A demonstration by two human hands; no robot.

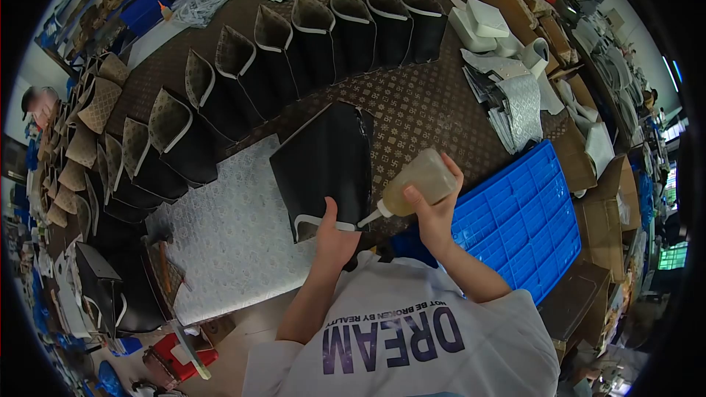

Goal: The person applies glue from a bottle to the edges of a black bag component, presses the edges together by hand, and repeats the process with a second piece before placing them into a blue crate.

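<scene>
A flat black leather piece (323, 158) with a white trim strip along its near edge lies in front of me. My left hand (336, 241) grips its near end, thumb on top over the trim. In my right hand (439, 209) is a translucent squeeze bottle (418, 182) of yellowish liquid, tilted downward with fingers wrapped round it. The bottle's narrow nozzle tip is right at the near corner of the leather piece, close to my left hand.
Black leather tubes (316, 51) with patterned linings and white trim stand in an arc on the patterned table. A pale patterned board (228, 228) lies left. Right are a blue plastic crate (526, 213), silvery sheets (518, 103) and cardboard boxes (607, 213). A hammer (165, 268) rests at left.
</scene>
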